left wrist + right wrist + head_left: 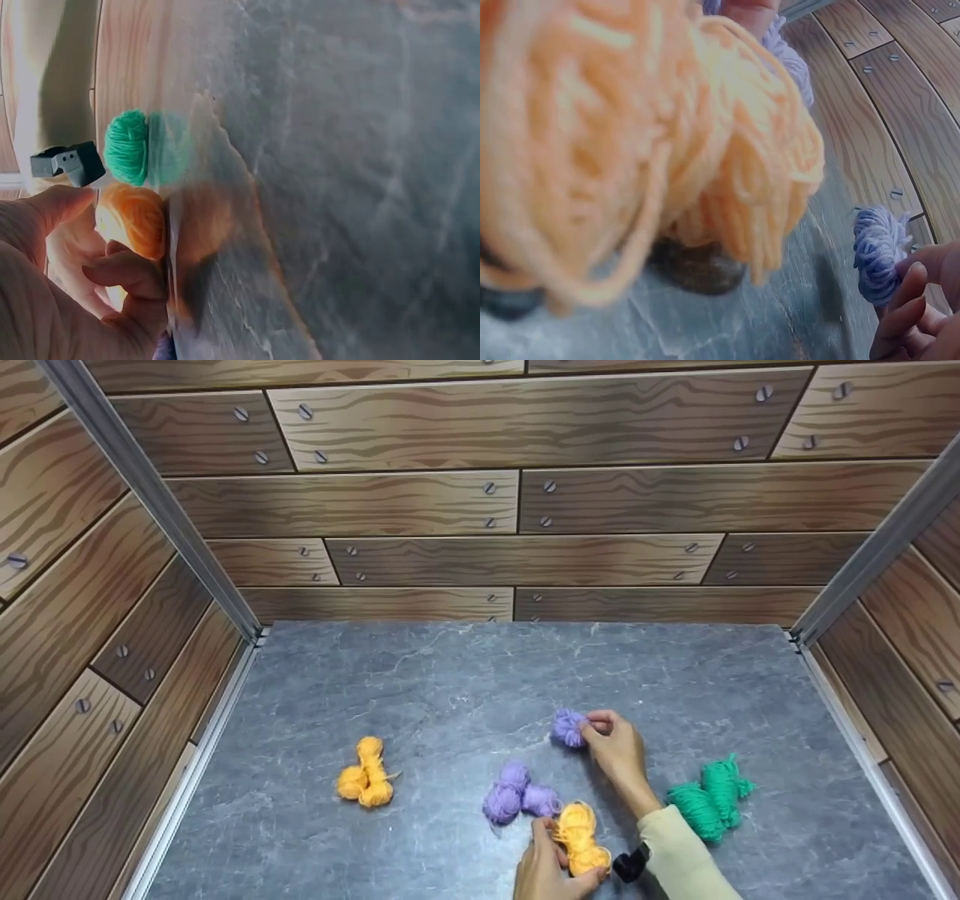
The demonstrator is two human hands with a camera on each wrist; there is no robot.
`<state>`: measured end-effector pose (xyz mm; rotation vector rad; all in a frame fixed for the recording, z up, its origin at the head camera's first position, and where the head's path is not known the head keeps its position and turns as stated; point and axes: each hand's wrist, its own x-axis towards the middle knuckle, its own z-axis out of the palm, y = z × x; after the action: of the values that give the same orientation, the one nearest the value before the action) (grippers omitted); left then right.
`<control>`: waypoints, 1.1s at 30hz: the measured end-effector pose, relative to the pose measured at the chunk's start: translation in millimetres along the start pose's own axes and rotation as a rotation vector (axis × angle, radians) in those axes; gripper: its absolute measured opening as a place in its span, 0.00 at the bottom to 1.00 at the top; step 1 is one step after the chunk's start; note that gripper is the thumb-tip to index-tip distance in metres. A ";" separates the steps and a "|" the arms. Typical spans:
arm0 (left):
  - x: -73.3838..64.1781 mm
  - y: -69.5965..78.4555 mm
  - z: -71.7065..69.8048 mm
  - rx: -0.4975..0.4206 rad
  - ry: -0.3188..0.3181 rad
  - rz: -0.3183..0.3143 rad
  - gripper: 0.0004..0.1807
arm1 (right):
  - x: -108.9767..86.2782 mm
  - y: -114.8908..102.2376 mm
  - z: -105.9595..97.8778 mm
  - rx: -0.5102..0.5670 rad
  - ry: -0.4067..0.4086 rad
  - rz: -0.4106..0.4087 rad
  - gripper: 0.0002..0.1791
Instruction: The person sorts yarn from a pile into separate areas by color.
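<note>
My right hand pinches a small purple yarn ball between thumb and fingers. The same purple ball shows at the fingertips in the right wrist view. Close to the front edge, my left hand grips an orange yarn bundle, thumb on one side and fingers on the other. That bundle looms large and blurred in the right wrist view, and partly hidden behind the fingers in the left wrist view. Just beyond the left fingers lie several purple yarn balls bunched together.
On the left of the grey marbled tabletop lies a cluster of orange yarn balls. Two green yarn balls touch each other right of the right forearm. Wood-patterned walls enclose the back and sides. A black wrist camera sits under the right sleeve.
</note>
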<state>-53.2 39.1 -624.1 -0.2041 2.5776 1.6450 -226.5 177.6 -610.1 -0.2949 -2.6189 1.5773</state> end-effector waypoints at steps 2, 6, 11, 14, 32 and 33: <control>1.4 -1.3 0.9 0.002 -0.021 -0.007 0.41 | 1.8 1.0 0.6 -0.003 0.001 0.004 0.15; 4.7 -2.1 0.1 0.013 -0.071 -0.033 0.37 | 4.9 3.9 2.0 -0.014 -0.004 0.010 0.15; 7.2 -1.2 -1.0 0.009 -0.093 -0.069 0.31 | 7.6 7.3 2.4 -0.037 0.007 0.014 0.14; 6.4 -2.6 -0.6 0.018 -0.056 -0.056 0.28 | 8.2 8.3 2.6 -0.044 0.004 0.009 0.14; 4.0 -14.6 -17.8 -0.105 0.005 0.028 0.14 | 5.3 11.0 3.8 -0.109 -0.004 -0.017 0.16; 4.0 -14.6 -19.1 -0.109 0.002 0.028 0.14 | 5.0 10.9 3.8 -0.107 -0.005 -0.019 0.16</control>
<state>-54.9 15.3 -629.7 -0.1775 2.5048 1.7978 -230.6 180.3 -621.7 -0.2716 -2.7069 1.4367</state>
